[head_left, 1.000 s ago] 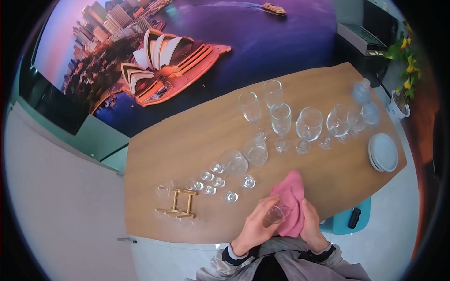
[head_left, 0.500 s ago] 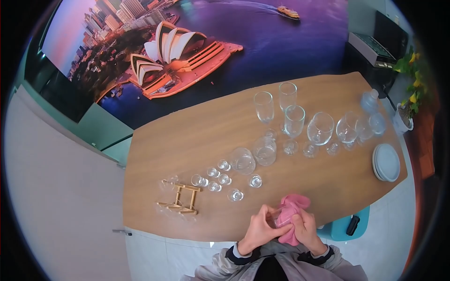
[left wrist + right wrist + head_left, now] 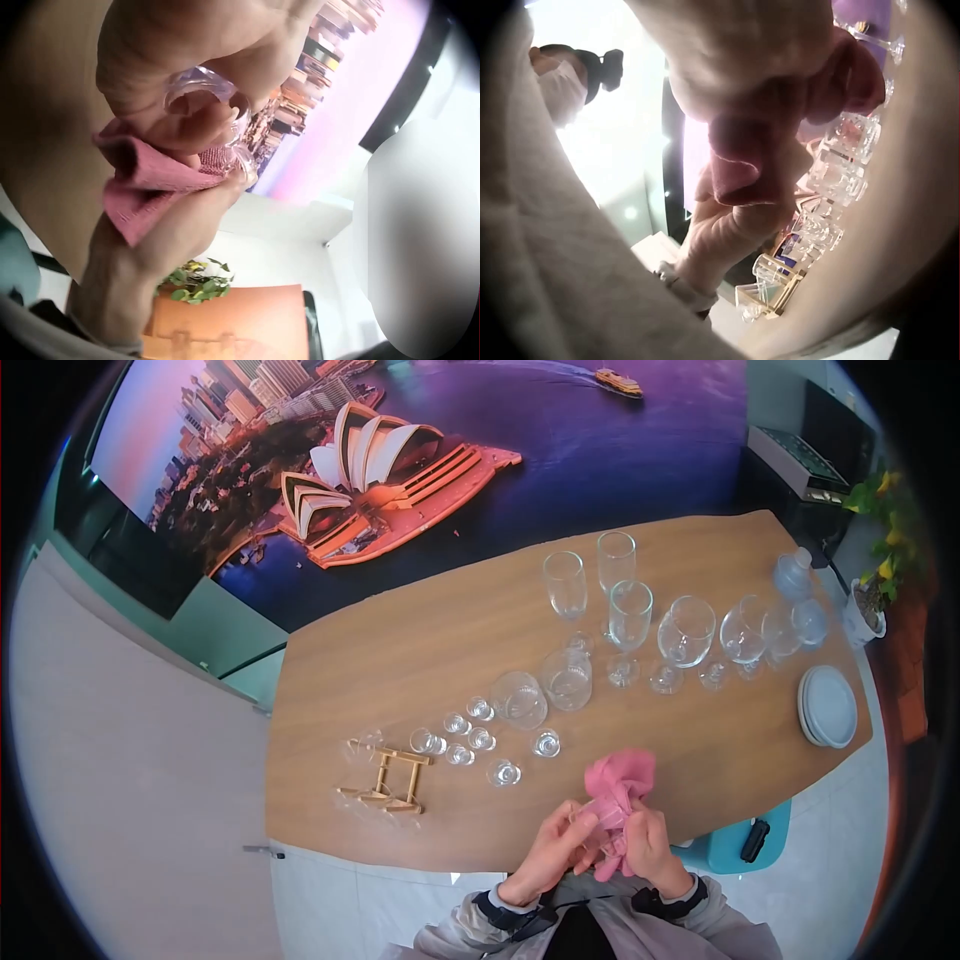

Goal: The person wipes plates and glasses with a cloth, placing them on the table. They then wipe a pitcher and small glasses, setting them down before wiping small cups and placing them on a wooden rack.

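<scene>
My left hand (image 3: 548, 850) grips a small clear glass (image 3: 196, 94) at the table's front edge, its fingers curled round it in the left wrist view. A pink cloth (image 3: 622, 775) is bunched against the glass, and my right hand (image 3: 655, 852) pinches it from the other side. Part of the cloth (image 3: 161, 180) lies between the two hands in the left wrist view. In the right wrist view a fold of the cloth (image 3: 742, 169) hangs under my right hand (image 3: 742, 52), which hides the glass.
Several small glasses (image 3: 481, 739) stand left of the hands, near two larger tumblers (image 3: 520, 700). A wooden rack (image 3: 402, 758) with glasses is further left. Stemmed glasses (image 3: 686, 632) stand behind, with stacked white plates (image 3: 829, 706) at the right. A teal bin (image 3: 735, 850) is below the edge.
The view has shifted. The cloth went from spread out between the hands to bunched around the glass, and in the last half second its upper part rose slightly while the fingers changed position.
</scene>
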A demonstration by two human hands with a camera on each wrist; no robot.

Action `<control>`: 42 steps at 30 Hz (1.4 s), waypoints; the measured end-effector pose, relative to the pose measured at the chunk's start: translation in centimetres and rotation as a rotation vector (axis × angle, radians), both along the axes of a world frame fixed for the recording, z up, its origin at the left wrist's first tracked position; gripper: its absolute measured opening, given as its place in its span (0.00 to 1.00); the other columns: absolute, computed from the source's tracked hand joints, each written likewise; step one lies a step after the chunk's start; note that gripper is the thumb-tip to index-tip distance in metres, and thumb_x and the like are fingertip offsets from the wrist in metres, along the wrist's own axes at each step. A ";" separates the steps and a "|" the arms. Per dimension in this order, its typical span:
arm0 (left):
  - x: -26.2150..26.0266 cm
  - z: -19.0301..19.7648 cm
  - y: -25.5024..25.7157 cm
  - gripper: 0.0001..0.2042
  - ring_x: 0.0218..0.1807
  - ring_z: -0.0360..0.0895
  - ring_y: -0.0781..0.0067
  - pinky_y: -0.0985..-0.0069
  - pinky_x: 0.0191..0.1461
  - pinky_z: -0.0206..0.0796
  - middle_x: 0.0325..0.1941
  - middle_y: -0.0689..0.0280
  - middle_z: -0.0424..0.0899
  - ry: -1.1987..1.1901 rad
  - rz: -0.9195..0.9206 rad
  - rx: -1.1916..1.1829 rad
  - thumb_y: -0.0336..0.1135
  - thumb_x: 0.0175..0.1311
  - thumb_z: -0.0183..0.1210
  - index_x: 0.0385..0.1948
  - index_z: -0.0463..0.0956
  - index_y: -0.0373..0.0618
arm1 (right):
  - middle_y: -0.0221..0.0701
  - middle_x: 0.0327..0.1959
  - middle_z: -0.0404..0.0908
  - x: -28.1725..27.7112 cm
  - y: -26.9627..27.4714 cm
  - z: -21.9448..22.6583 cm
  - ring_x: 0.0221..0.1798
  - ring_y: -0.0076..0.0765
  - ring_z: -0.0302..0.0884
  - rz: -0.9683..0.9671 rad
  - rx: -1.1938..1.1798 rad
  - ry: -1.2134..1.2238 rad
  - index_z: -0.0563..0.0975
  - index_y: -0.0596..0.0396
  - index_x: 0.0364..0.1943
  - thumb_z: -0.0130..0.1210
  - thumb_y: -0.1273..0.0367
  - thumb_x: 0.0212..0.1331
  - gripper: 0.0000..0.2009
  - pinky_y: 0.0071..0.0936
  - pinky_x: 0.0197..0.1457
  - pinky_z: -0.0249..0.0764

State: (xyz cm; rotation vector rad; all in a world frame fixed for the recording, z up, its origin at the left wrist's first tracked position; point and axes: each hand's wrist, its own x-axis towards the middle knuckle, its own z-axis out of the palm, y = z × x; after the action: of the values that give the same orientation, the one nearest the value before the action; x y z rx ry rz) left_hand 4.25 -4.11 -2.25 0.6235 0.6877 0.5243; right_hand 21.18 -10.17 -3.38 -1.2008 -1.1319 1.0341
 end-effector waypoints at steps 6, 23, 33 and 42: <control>-0.9 1.7 0.1 0.19 0.42 0.82 0.73 0.73 0.43 0.77 0.45 0.58 0.82 0.275 -0.037 0.738 0.29 0.57 0.70 0.46 0.71 0.37 | 0.38 0.24 0.79 1.2 0.4 2.1 0.27 0.29 0.78 0.127 0.041 -0.028 0.76 0.62 0.45 0.37 0.61 0.76 0.19 0.29 0.32 0.71; -6.5 8.7 1.7 0.23 0.40 0.82 0.63 0.70 0.45 0.76 0.47 0.57 0.84 0.689 0.079 1.512 0.32 0.46 0.75 0.47 0.80 0.38 | 0.31 0.46 0.81 0.7 0.8 -4.0 0.46 0.24 0.78 0.054 -0.427 0.866 0.76 0.63 0.49 0.43 0.58 0.77 0.19 0.26 0.52 0.77; -19.9 12.4 9.9 0.27 0.44 0.81 0.73 0.74 0.43 0.75 0.56 0.59 0.77 0.822 0.545 1.000 0.15 0.52 0.64 0.57 0.71 0.40 | 0.36 0.54 0.78 1.3 1.0 -7.7 0.55 0.29 0.77 0.178 -0.454 0.860 0.73 0.66 0.57 0.41 0.58 0.77 0.22 0.30 0.59 0.76; -18.3 12.3 14.3 0.30 0.56 0.72 0.45 0.61 0.59 0.69 0.58 0.56 0.76 1.378 -0.118 1.586 0.08 0.37 0.51 0.48 0.77 0.43 | 0.37 0.55 0.78 1.4 1.0 -8.0 0.56 0.30 0.77 0.167 -0.480 0.897 0.72 0.65 0.57 0.41 0.57 0.77 0.23 0.31 0.59 0.76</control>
State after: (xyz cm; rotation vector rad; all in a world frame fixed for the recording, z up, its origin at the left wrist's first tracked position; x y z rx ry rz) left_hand -14.06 10.19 10.04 2.6341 1.4371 0.3863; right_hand 22.56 -9.21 -11.39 -0.8212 -0.2783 1.7947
